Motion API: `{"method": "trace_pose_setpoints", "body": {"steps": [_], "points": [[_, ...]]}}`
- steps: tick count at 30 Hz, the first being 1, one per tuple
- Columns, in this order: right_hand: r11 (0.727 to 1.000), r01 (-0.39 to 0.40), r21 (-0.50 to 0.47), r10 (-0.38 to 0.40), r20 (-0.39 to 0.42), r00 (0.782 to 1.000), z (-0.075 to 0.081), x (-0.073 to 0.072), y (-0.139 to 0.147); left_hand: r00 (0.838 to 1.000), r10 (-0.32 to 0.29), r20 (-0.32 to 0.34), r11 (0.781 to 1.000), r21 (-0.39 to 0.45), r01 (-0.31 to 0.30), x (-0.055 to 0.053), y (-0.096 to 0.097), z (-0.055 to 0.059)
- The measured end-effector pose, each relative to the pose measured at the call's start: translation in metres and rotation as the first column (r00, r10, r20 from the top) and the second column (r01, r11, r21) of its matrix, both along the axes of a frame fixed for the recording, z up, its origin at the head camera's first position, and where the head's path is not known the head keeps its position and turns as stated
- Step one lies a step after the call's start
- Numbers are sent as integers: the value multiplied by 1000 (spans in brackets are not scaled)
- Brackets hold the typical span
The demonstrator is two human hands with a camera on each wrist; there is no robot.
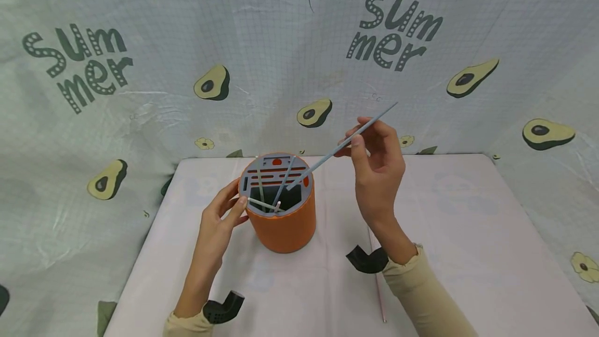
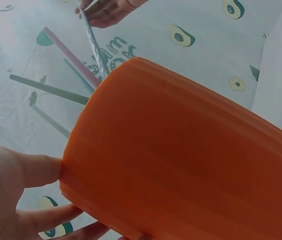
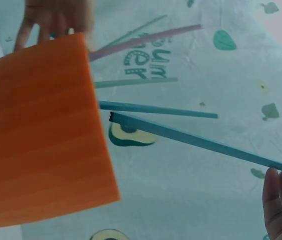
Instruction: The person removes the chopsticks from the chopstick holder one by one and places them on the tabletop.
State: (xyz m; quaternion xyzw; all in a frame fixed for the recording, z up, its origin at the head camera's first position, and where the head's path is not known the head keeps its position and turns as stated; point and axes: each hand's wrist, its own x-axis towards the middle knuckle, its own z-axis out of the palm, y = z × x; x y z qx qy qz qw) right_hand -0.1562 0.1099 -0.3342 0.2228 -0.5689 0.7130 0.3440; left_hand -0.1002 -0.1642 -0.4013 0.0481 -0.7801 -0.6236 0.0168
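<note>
On the table stands an orange round pen holder (image 1: 286,230) with a grey slotted top (image 1: 276,170). My left hand (image 1: 220,217) grips its left side, thumb at the rim and fingers around the wall. Several thin straws, pale green (image 3: 136,82), blue (image 3: 158,110) and pink (image 3: 148,42), lean out of the large opening. To the right, my right hand (image 1: 376,170) pinches a long light-blue straw (image 1: 348,140) between thumb and fingers. That straw slants down to the left, its lower end over the opening at the holder's top.
A pink straw (image 1: 380,298) lies on the white tabletop (image 1: 299,290), partly under the right wrist. Black wrist devices (image 1: 367,260) sit at both cuffs. Behind the table hangs a cloth (image 1: 262,30) printed with avocados and lettering.
</note>
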Motion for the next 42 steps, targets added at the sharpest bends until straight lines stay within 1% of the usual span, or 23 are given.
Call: {"method": "trace_pose_setpoints", "body": {"steps": [4,8,13,16,19,23,26,29,33,37,39,42], "points": [[998,15,-54,-14,22,1000,6,1,14,1000,-8,22,1000,5,7,0,0,3],[996,-14,-90,18,49,999,7,4,26,999,-20,36,1000,11,19,0,1,7],[995,-55,-84,63,98,993,-4,7,40,998,-37,50,999,30,35,-1,-1,13],[997,-57,-47,64,173,983,-13,8,50,997,-51,62,998,52,48,-1,-2,15],[998,-61,-22,65,285,956,-24,9,62,995,-67,74,996,62,63,-2,-4,18],[997,-60,-48,75,419,905,-38,11,76,991,-88,99,994,69,81,-3,-6,23],[997,-46,-54,67,483,873,-46,14,84,989,-99,110,993,78,90,-4,-7,25],[999,-39,-27,47,529,847,-53,17,91,988,-106,111,991,89,96,-3,-8,26],[998,-51,37,20,577,817,-62,21,102,988,-117,104,989,99,107,-3,-9,27],[988,-103,115,10,620,784,-73,27,115,987,-126,100,988,102,116,-3,-9,27],[977,-134,164,-4,647,763,-78,29,122,987,-124,101,989,99,115,-3,-9,27],[948,-165,273,-72,688,722,-88,33,130,988,-118,103,990,88,109,-2,-9,27]]}}
